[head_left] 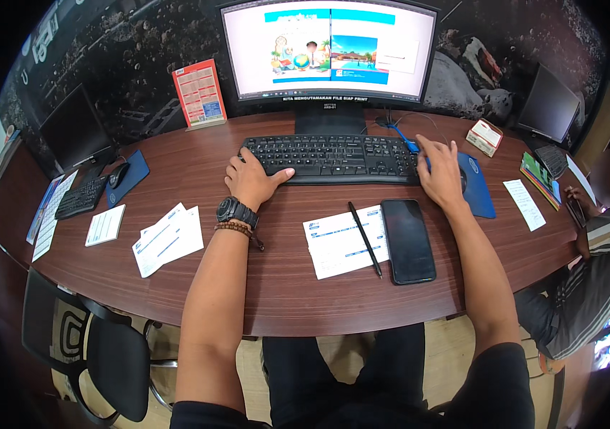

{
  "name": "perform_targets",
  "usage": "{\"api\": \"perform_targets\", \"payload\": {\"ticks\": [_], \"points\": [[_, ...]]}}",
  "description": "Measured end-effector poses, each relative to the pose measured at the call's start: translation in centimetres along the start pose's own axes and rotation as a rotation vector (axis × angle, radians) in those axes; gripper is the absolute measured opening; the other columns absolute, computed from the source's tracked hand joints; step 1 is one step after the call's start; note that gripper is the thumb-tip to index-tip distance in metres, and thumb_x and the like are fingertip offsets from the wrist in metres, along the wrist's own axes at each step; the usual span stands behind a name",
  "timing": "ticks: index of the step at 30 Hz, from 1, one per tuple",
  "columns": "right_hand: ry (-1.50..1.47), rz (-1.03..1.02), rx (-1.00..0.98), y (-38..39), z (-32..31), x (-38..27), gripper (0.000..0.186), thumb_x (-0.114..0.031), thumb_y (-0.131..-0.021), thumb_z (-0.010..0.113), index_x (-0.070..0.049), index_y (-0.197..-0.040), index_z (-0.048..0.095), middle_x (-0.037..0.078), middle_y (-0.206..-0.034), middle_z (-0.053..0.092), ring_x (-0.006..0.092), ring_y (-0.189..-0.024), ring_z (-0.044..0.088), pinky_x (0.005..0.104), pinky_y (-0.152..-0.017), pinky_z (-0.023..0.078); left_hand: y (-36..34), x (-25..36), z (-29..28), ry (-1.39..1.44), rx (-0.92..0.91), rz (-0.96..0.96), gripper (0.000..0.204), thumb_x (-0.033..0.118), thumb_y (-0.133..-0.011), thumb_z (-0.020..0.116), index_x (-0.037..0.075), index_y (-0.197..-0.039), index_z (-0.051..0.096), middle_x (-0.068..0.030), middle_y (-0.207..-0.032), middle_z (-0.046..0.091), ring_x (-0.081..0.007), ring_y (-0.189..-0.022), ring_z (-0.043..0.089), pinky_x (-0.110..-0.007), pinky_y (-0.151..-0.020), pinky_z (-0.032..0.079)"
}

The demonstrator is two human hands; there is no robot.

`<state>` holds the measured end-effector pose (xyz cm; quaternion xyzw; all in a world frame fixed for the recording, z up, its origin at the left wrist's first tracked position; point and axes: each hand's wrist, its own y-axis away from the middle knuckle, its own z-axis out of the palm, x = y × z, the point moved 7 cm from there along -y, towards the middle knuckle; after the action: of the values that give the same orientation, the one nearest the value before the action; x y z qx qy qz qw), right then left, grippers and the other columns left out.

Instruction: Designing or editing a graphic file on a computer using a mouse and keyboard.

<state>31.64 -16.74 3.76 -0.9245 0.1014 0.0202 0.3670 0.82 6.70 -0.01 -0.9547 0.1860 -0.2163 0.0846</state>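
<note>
A black keyboard [333, 156] lies in front of the monitor. My left hand [251, 179] rests at its lower left corner, fingers spread and thumb stretched along the front edge; it holds nothing. At the keyboard's right end is my right hand [442, 171], fingers apart, close beside a blue cable plug [412, 146]; whether they touch, I cannot tell. A dark mouse [463, 180] shows partly behind that hand, on a blue mouse pad [478, 193]. The monitor [330, 50] displays a colourful page layout with cartoon figures and a photo.
Nearer me lie a black phone [409, 243], a black pen [364, 239] and a printed form [325, 250]. Loose slips [176, 239] and a paper pad [105, 225] are left. A red calendar [200, 94] stands behind. At right are a small box [484, 137] and a seated person [591, 286].
</note>
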Motion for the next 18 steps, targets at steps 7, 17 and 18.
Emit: {"api": "perform_targets", "payload": {"ticks": [7,17,18], "points": [[0.039,0.000,0.144,0.60,-1.04,0.45,0.030,-0.008,-0.089,0.058,-0.005,-0.118,0.066,0.021,-0.089,0.068,0.0343,-0.093,0.066,0.0556,-0.110,0.036,0.01,0.00,-0.07,0.000,-0.008,0.003,0.120,0.071,-0.070,0.077,-0.009,-0.144,0.028,-0.0344,-0.136,0.042,-0.0499,-0.128,0.042,-0.058,-0.105,0.038],[0.024,0.010,0.167,0.68,-1.11,0.69,0.025,-0.008,-0.090,0.058,-0.006,-0.112,0.069,0.020,-0.085,0.069,0.0340,-0.086,0.066,0.0541,-0.109,0.038,0.05,0.00,-0.03,-0.005,0.000,0.009,0.121,0.071,-0.070,0.077,-0.009,-0.146,0.027,-0.0342,-0.137,0.041,-0.0500,-0.129,0.041,-0.058,-0.105,0.038],[0.024,0.011,0.166,0.67,-1.15,0.73,0.025,-0.008,-0.090,0.058,-0.006,-0.112,0.069,0.020,-0.085,0.069,0.0340,-0.086,0.066,0.0541,-0.109,0.038,0.06,-0.05,-0.06,-0.006,-0.001,0.010,0.121,0.071,-0.070,0.077,-0.009,-0.146,0.027,-0.0342,-0.137,0.041,-0.0500,-0.129,0.041,-0.058,-0.105,0.038]]}}
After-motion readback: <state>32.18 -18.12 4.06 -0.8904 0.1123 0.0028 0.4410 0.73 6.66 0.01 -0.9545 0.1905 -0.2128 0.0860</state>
